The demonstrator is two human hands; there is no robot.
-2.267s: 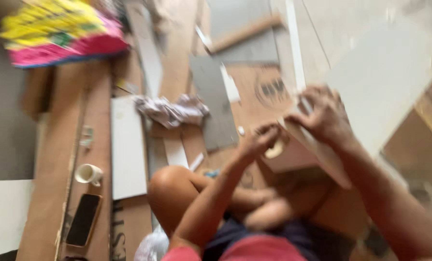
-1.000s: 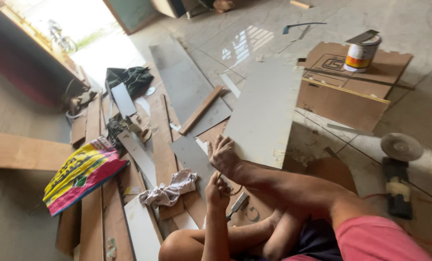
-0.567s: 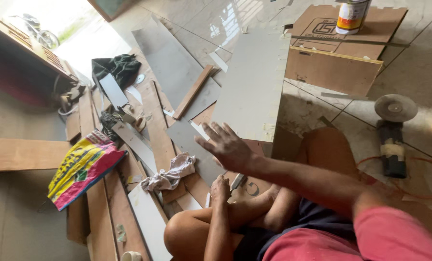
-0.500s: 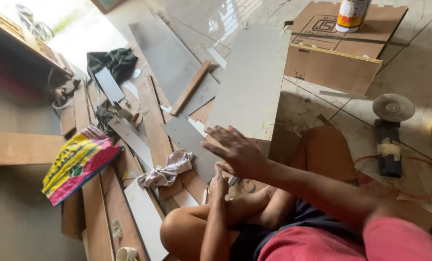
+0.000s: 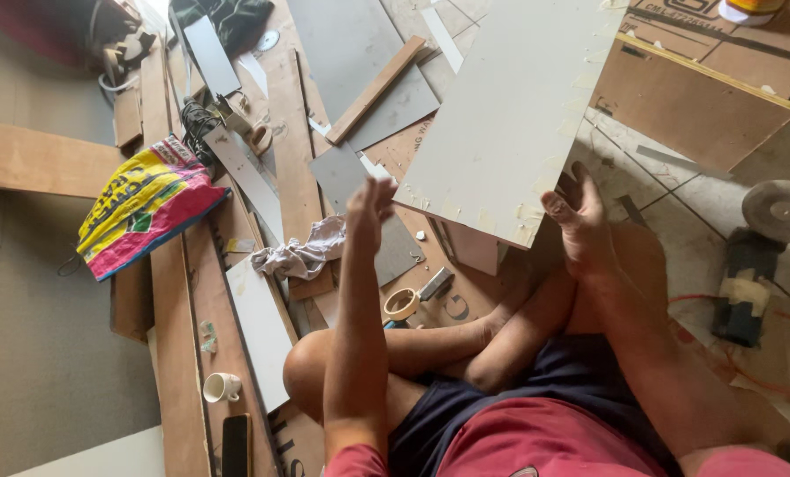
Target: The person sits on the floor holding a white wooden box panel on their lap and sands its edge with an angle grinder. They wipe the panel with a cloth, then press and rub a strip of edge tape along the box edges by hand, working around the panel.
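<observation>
A large pale grey board (image 5: 514, 115) slants across the floor in front of me, its near edge resting on a small box-like piece (image 5: 473, 247). My left hand (image 5: 368, 208) is raised at the board's near left corner, fingers against it; whether they grip it is unclear. At the near right corner my right hand (image 5: 579, 212) is spread open, palm up, with the thumb touching the board's edge. I sit cross-legged, knees below the board.
A tape roll (image 5: 401, 303) and a crumpled rag (image 5: 302, 254) lie by my left knee. Left of them are long wooden planks (image 5: 178, 300), a white cup (image 5: 221, 386), a dark phone (image 5: 235, 444) and a yellow-pink bag (image 5: 143, 205). An angle grinder (image 5: 753, 256) lies right, a brown box (image 5: 695, 88) beyond.
The view has dropped closer to the board. My right hand slid from the board's near left part to its near right corner. My left hand rose to the left corner.
</observation>
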